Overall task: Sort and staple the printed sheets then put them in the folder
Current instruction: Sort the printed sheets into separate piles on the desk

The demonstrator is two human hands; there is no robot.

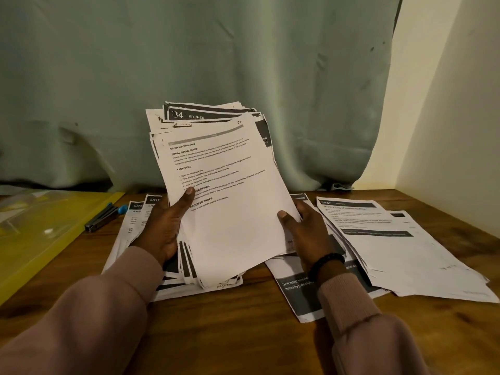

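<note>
So both hands are on one thick, messy stack of printed sheets [216, 185], tilted up off the wooden surface [243, 334]. The left hand [165, 226] grips the stack's left edge with the thumb pressed on the top page, and the right hand [305, 228] grips the lower right edge the same way, thumb on top, fingers hidden behind. The top page reads "Refrigerator Restocking", and a sheet further back shows "34 KITCHEN".

More printed pages lie flat on the surface: one pile [135, 228] under and left of the held stack, another pile [400, 247] spread out to the right. The yellow folder [40, 239] sits at the far left, with the stapler [101, 216] just beside its right edge. A green curtain [189, 63] hangs behind everything.
</note>
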